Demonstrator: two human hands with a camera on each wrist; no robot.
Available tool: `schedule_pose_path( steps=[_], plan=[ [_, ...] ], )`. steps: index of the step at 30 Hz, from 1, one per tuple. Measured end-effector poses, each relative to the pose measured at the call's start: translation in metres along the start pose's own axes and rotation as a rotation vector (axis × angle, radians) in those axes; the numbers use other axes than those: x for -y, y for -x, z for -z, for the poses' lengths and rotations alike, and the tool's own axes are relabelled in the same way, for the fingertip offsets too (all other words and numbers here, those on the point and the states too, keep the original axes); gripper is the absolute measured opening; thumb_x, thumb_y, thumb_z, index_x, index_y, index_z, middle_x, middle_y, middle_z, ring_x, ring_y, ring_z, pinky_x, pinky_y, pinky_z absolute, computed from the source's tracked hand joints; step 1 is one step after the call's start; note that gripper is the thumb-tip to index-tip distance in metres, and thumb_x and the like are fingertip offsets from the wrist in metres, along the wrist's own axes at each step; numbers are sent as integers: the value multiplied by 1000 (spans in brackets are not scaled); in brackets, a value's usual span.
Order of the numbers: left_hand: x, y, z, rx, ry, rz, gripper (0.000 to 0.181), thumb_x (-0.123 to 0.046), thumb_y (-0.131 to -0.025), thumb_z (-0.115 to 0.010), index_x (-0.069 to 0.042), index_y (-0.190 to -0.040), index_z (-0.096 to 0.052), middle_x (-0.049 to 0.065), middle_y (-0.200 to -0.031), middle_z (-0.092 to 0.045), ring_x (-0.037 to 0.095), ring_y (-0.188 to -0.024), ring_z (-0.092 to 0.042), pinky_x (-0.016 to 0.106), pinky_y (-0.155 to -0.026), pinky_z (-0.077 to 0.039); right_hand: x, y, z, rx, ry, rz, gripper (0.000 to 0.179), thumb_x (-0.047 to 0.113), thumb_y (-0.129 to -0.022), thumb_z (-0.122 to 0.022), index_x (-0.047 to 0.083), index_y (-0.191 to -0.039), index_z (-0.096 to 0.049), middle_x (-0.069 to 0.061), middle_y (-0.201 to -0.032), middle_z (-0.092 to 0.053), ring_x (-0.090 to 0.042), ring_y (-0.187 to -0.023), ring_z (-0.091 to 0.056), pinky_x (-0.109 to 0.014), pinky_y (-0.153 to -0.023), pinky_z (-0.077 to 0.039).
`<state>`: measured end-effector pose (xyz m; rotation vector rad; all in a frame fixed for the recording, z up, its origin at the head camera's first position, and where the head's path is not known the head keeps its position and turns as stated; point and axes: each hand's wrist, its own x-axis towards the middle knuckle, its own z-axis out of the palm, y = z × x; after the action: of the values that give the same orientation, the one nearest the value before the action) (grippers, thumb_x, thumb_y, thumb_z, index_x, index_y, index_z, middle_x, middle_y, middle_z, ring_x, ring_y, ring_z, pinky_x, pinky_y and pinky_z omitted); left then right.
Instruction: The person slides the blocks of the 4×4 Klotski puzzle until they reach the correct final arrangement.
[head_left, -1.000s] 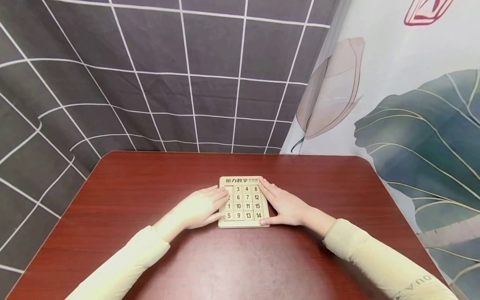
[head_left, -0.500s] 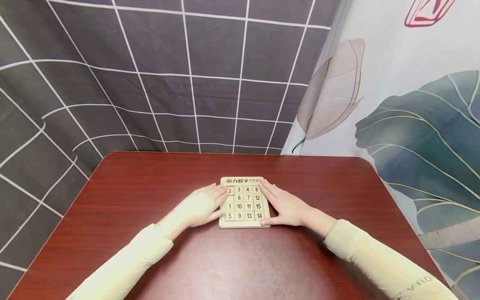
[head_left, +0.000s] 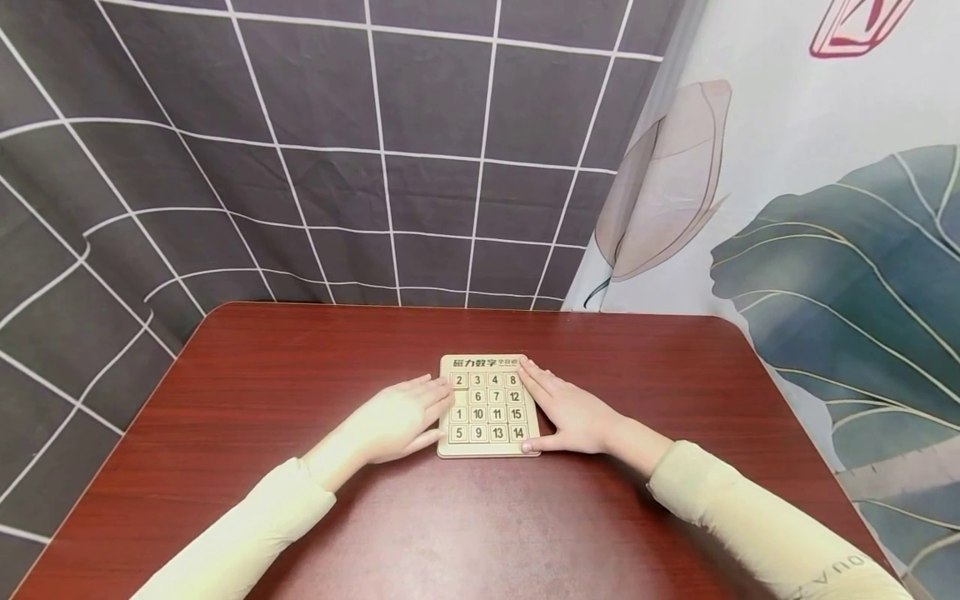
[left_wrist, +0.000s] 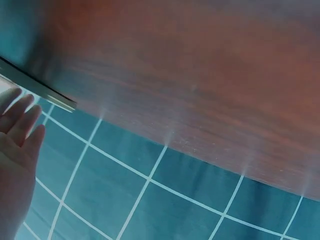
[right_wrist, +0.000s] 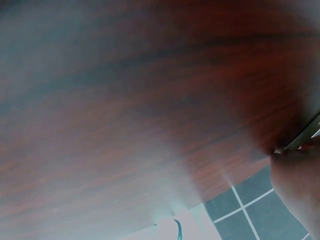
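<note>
A pale number sliding puzzle (head_left: 489, 448) lies flat on the table, with dark characters printed along its top border. Its tile 2 (head_left: 459, 380) sits in the top left corner, directly above the vacant slot in the second row. My left hand (head_left: 397, 421) reaches in from the left, fingers extended and fingertips at the puzzle's left edge beside that slot. Along the right border lies my right hand (head_left: 573, 415), straight fingers at the upper corner and thumb on the lower one. The left wrist view shows the left hand (left_wrist: 15, 155) by the puzzle's edge (left_wrist: 37, 87).
A glossy red-brown table (head_left: 300, 358) carries the puzzle. Behind it hangs a dark curtain (head_left: 427, 100) with a white grid, and a pale curtain (head_left: 675, 200) with leaf patterns hangs to the right.
Tile 2 has slid up from the second row into the top left corner, leaving the slot below it vacant. My left fingers have drawn back slightly left; the right hand stays put.
</note>
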<state>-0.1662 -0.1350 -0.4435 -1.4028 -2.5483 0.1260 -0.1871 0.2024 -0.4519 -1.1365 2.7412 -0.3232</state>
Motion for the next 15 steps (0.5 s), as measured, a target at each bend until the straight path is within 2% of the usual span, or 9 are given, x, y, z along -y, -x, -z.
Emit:
schedule_pose_path(
  steps=[4, 7, 11, 15],
  plan=[
    [-9, 9, 1, -35, -10, -59, 55, -42, -102, -66, -2, -140, -67, 13, -145, -68, 25, -138, -64, 41, -122, -49, -1, 0, 0, -10, 1, 5, 115, 62, -91, -74, -6, -167, -19, -21, -178, -11, -37, -164, -22, -54, -133, -30],
    [-15, 13, 1, -37, 6, -71, 56, -44, -103, -64, -2, -140, -67, 12, -145, -68, 24, -138, -64, 40, -121, -49, -2, 0, -2, -6, 6, 4, 116, 63, -91, -73, -5, -167, -18, -21, -178, -11, -36, -165, -21, -53, -133, -30],
    [-17, 14, 0, -29, 15, -42, 57, -45, -103, -64, -3, -141, -66, 12, -147, -67, 25, -139, -64, 40, -121, -49, -2, 1, -3, -2, 3, 0, 116, 65, -91, -72, -4, -167, -18, -20, -179, -10, -35, -165, -20, -52, -133, -29],
    [-13, 8, 0, -17, 3, -12, 58, -44, -103, -65, -2, -142, -66, 13, -149, -66, 25, -141, -62, 40, -123, -48, -2, 0, -3, -9, 9, 5, 116, 64, -91, -73, -5, -167, -19, -21, -178, -11, -36, -165, -21, -53, -133, -29]
  ],
)
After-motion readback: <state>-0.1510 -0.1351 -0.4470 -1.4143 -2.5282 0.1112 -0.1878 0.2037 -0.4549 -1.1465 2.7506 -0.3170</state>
